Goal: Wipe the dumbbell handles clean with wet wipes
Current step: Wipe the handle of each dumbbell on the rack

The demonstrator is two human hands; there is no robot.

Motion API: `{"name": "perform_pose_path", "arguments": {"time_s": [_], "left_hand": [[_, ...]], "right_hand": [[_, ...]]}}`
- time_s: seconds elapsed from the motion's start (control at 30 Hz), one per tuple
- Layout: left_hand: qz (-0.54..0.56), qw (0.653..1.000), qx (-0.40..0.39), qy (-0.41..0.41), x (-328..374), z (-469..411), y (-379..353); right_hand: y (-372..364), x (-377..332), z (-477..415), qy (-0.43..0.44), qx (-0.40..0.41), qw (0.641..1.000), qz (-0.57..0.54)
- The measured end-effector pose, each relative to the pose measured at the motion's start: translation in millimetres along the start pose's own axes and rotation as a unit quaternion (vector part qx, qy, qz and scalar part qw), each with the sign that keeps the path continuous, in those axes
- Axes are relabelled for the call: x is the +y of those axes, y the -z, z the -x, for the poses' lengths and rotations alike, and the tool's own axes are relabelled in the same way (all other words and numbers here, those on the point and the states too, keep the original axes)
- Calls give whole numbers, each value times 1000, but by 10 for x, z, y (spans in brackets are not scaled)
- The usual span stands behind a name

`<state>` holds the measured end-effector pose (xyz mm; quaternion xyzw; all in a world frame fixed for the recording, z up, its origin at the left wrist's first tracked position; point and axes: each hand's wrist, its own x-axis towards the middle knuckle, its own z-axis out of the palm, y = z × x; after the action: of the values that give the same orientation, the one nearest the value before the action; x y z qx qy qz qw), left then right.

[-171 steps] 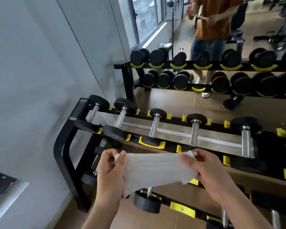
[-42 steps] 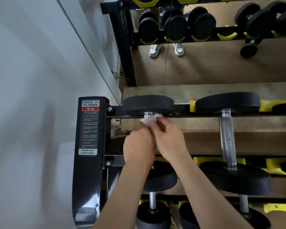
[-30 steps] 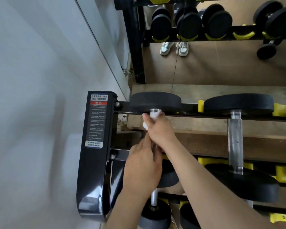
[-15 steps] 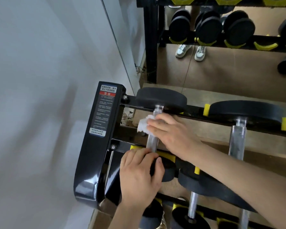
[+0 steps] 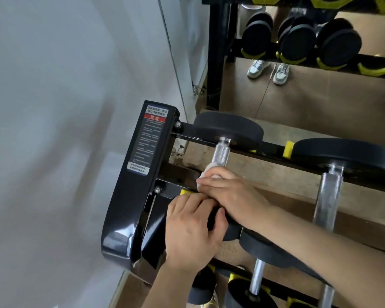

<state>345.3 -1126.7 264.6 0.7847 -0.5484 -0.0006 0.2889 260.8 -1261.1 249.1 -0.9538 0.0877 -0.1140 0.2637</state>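
The leftmost dumbbell lies on the top shelf of the rack, its knurled steel handle (image 5: 221, 153) bare near the far black head (image 5: 228, 127). My right hand (image 5: 229, 193) wraps a crumpled white wet wipe (image 5: 206, 172) round the near part of that handle. My left hand (image 5: 192, 230) grips the dumbbell's near black head (image 5: 229, 232), which it mostly hides. A second, thicker dumbbell handle (image 5: 327, 201) lies to the right, untouched.
The black rack's end post (image 5: 140, 174) with a warning label stands just left of my hands, close to the white wall. A mirror behind the rack reflects more dumbbells (image 5: 298, 41) and a pair of shoes (image 5: 269, 70). Lower shelves hold smaller dumbbells (image 5: 257, 281).
My right hand has slid the wipe down the handle towards me, baring its far part. My left hand stays on the near head. The view has shifted right.
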Motion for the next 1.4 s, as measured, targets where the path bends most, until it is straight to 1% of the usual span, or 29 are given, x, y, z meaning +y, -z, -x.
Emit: {"name": "perform_pose_path", "arguments": {"time_s": [0.03, 0.07, 0.1, 0.17, 0.2, 0.23, 0.33, 0.37, 0.4, 0.43, 0.47, 0.53, 0.63, 0.73, 0.77, 0.83, 0.9, 0.97, 1.03, 1.07, 1.13, 1.17, 1.2, 1.23, 1.27, 1.3, 1.33, 1.37, 1.4], "left_hand": [[2, 1000, -4, 0, -4, -5, 11], [4, 1000, -10, -2, -11, -7, 16], [7, 1000, -16, -4, -19, -9, 18], [13, 1000, -27, -4, -34, -9, 36], [15, 999, -34, -2, -36, -12, 47], [16, 999, -40, 2, -31, -14, 57], [44, 997, -67, 21, -36, -46, 97], [66, 994, -77, 32, -50, -53, 121], [92, 991, -88, 45, -69, -64, 145], [120, 986, -102, 61, -86, -83, 165], [145, 979, -118, 80, -102, -102, 181], [177, 967, -146, 108, -119, -179, 221], [189, 963, -170, 84, -157, -420, 201], [181, 971, -151, 45, -194, -742, 124], [179, 972, -147, 38, -193, -835, 106], [172, 972, -154, 33, -190, -972, 60], [163, 974, -151, 44, -199, -1046, 7], [136, 983, -119, 41, -183, -1123, -46], [109, 990, -82, 45, -132, -1186, -68], [102, 990, -77, 58, -112, -1215, -59], [106, 979, -117, 130, -112, -1249, -29], [123, 965, -146, 180, -123, -1257, -11], [137, 950, -173, 223, -154, -1254, 4], [133, 942, -195, 239, -190, -1231, 23], [107, 943, -215, 232, -214, -1203, 54], [79, 951, -221, 202, -238, -1173, 82], [71, 964, -203, 159, -261, -1154, 114], [94, 972, -177, 121, -270, -1148, 144], [138, 971, -169, 97, -265, -1149, 188]], "right_hand": [[97, 78, -57, 23, -27, 999, 21], [195, 187, -128, 29, -37, 998, 49], [301, 290, -211, 23, -32, 996, 81], [400, 379, -286, -12, 22, 994, 105], [360, 328, -247, -29, 49, 994, 89], [289, 219, -168, -34, 48, 997, 59], [150, -51, 30, -9, -38, 998, -54], [186, -57, 21, -22, -61, 995, -77], [222, -16, -25, -47, -53, 994, -81], [244, 26, -68, -72, -8, 994, -77], [249, 37, -102, -104, 55, 991, -71], [183, -54, -162, -189, 171, 964, -76], [-9, -222, -235, -258, 276, 924, -65], [-87, -247, -330, -329, 368, 870, 4], [-87, -265, -355, -355, 378, 855, 24], [-75, -296, -373, -391, 383, 837, 25], [-69, -353, -346, -401, 373, 836, 12], [-49, -388, -334, -414, 353, 839, 13], [-20, -419, -367, -454, 341, 823, 19], [-5, -430, -397, -463, 345, 816, 31], [36, -446, -462, -456, 359, 813, 45], [62, -453, -486, -454, 367, 811, 26], [86, -451, -497, -467, 373, 801, -22], [112, -440, -497, -493, 379, 777, -98], [137, -424, -488, -519, 387, 738, -192], [164, -410, -467, -535, 393, 690, -287], [194, -399, -434, -541, 391, 652, -360], [234, -395, -387, -539, 378, 636, -402], [274, -395, -338, -532, 361, 639, -422]]}}
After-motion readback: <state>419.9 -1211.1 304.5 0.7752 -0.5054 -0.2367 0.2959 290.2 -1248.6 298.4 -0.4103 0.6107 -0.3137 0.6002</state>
